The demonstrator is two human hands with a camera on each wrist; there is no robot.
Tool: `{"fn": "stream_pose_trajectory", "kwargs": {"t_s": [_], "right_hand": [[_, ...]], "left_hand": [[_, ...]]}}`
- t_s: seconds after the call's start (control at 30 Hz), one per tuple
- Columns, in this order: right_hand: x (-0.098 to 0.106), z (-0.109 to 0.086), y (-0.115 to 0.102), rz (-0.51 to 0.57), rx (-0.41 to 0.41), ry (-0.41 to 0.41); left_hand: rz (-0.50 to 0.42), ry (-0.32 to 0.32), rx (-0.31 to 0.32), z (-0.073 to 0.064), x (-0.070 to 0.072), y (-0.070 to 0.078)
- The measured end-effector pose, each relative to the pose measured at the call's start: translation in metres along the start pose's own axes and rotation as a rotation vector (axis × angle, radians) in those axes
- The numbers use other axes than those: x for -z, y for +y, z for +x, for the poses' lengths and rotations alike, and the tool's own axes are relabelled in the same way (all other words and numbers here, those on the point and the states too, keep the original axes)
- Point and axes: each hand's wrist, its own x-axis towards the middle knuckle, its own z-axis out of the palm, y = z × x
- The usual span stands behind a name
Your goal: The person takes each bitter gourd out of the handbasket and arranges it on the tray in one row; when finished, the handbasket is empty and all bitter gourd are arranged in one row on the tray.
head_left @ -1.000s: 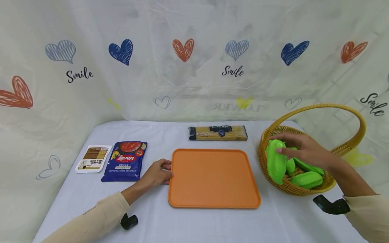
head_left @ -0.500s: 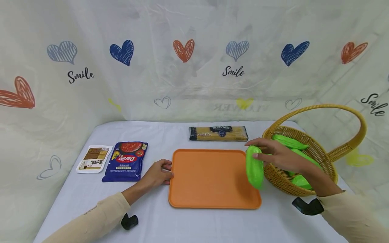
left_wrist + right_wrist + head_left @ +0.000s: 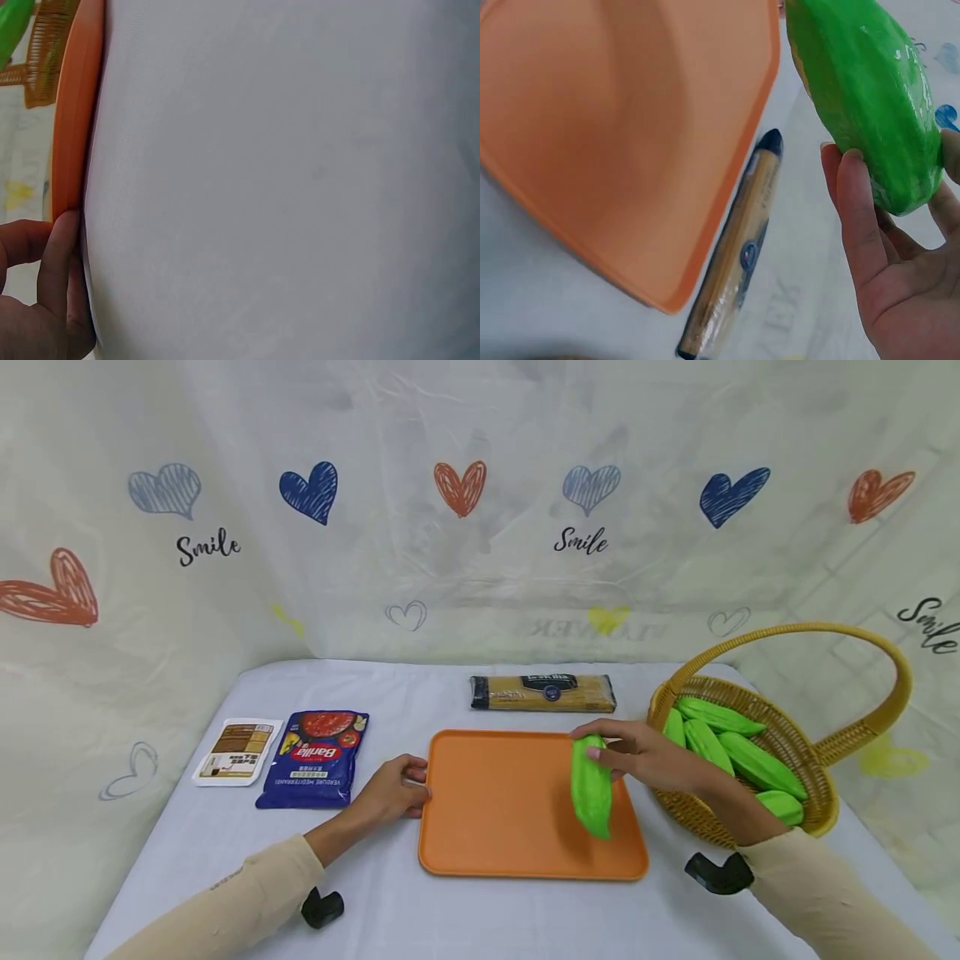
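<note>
In the head view, my right hand (image 3: 647, 755) holds a bright green ridged gourd (image 3: 591, 795) by its upper end, thumb on one side and fingers on the other. The gourd hangs tilted above the right part of an orange tray (image 3: 495, 806), casting a shadow on it. The right wrist view shows the fingers around one end of the glossy gourd (image 3: 874, 97). My left hand (image 3: 390, 788) pinches the tray's left edge; in the left wrist view, fingers (image 3: 58, 262) meet the rim from both sides.
A wicker basket (image 3: 678, 810) with a tall handle holds several more green gourds (image 3: 761, 764) at right. Behind the tray lies a pack of spaghetti (image 3: 543, 692). A blue Barilla pouch (image 3: 313, 760) and a white sealed pack (image 3: 237, 752) lie at left.
My right hand has lifted the green gourd out of the basket and carried it left over the tray. The left hand stays at the tray's edge.
</note>
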Motion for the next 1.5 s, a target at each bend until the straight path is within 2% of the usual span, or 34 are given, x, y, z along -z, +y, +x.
{"fn": "stream_pose_trajectory", "kwargs": {"t_s": [0.2,0.37,0.53,0.77,1.13,1.5], "right_hand": [[-0.009,0.010,0.006,0.042,-0.035,-0.025],[-0.014,0.019,0.011,0.017,-0.016,-0.059],[-0.022,0.031,0.014,0.037,0.001,-0.069],[-0.037,0.050,0.016,0.131,-0.060,-0.059],[-0.051,0.073,0.015,0.165,-0.126,-0.051],[-0.055,0.089,0.014,0.202,-0.130,-0.152]], "left_hand": [[0.005,-0.012,-0.010,0.001,-0.001,-0.001],[-0.007,-0.007,-0.020,0.001,-0.002,-0.002],[-0.009,0.004,-0.016,0.002,-0.003,-0.003],[0.001,0.015,-0.001,-0.001,-0.001,-0.005],[-0.010,0.011,-0.004,0.000,-0.002,-0.004],[-0.010,-0.001,-0.009,0.001,0.000,-0.003]]}}
